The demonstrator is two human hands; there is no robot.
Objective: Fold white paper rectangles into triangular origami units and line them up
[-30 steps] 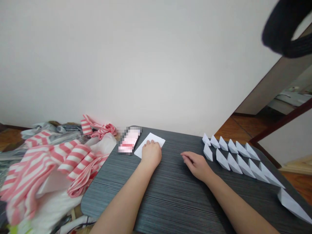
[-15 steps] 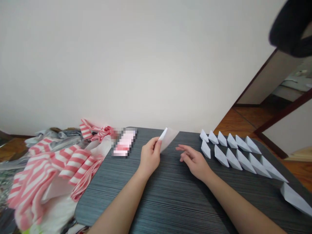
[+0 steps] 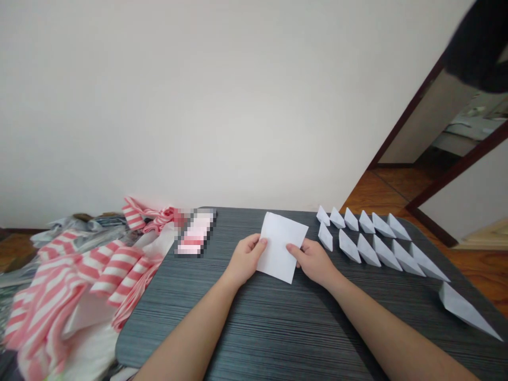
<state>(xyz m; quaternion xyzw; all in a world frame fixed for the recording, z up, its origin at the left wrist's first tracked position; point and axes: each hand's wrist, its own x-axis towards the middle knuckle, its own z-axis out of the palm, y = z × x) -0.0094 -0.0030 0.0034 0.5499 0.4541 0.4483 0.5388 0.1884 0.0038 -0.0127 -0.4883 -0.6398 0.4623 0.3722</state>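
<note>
Paper sheet, plain white and flat, sits skewed between the two hands with one corner pointing toward the wall. The left hand grips its left edge, left thumb lying on the face, and the right hand grips the right edge, right thumb also on the face. The other fingers curl low beside or behind the sheet, too hidden to show how they meet it, and whether its lower corner touches the table cannot be told. Dark grey wood-grain table spreads bare before the hands and up to the far edge. Near the right hand stand rows of folded paper boats, and a lone paper boat lies nearer the table's right edge. A pixelated, unreadable object lies at the far left. Pink-and-white striped fabric heaps beyond the table's left edge, with wood floor and a white wall behind.
</note>
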